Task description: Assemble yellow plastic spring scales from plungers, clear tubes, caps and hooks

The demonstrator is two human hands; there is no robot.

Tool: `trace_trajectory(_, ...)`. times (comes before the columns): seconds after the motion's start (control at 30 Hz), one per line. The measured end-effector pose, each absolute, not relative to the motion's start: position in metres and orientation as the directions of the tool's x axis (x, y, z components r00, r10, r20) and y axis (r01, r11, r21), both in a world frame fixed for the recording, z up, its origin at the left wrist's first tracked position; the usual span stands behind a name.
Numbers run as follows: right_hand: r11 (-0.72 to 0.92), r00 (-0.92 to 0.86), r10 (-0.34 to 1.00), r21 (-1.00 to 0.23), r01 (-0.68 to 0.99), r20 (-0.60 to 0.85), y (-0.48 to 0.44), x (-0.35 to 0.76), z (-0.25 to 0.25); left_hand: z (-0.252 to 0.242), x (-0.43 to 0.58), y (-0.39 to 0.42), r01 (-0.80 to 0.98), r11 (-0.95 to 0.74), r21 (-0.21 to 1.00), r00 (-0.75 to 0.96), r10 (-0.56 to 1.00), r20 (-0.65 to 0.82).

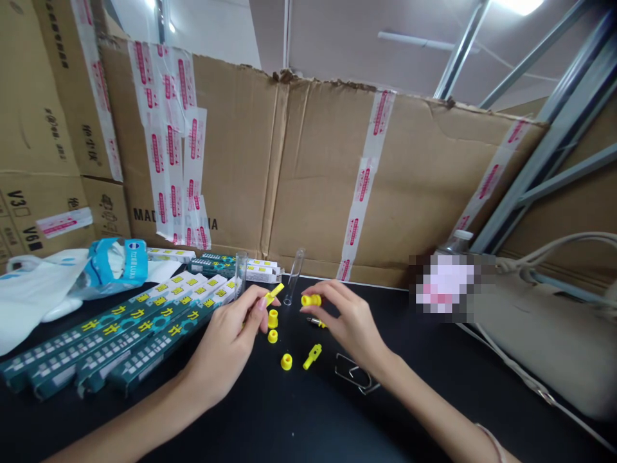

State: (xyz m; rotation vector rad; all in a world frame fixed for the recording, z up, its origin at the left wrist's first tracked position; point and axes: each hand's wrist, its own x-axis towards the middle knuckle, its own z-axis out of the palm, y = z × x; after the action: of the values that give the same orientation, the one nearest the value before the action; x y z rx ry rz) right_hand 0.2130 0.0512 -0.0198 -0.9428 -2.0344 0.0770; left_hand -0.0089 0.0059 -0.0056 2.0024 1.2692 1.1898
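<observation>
Yellow plastic cylinder (311,300) against right-hand fingertips (322,288)

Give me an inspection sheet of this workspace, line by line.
Surface: black tabletop.
Job's things: two clear tubes, three yellow caps, yellow nozzle piece.
Hands: left hand holds a yellow plastic piece; right hand pinches a yellow spool.
Clutter: green-and-white boxes, white plastic bag, wire clip.
Cables: pale cord at right.
Surroundings: taped cardboard sheets, metal frame.
</observation>
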Motion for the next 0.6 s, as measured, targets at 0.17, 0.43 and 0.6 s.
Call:
trace_trajectory(0.17,0.654,-0.279,0.594,-0.251,0.714,0.754,0.073,0.239,-0.014,-0.003,-0.008,0.003,0.465,-0.468,0.751,0.203,0.883,0.424)
trace_trajectory(0.43,0.713,-0.549,0.685,-0.286,0.641,0.478,0.093,0.264,-0.031,-0.003,-0.007,0.004,0.477,-0.480,0.736,0.232,0.877,0.422)
trace_trajectory(0.6,0.708,-0.475,0.670,-0.300,0.639,0.570,0.095,0.263,-0.026,-0.003,-0.008,0.005,0.507,-0.493,0.707,0.228,0.868,0.441)
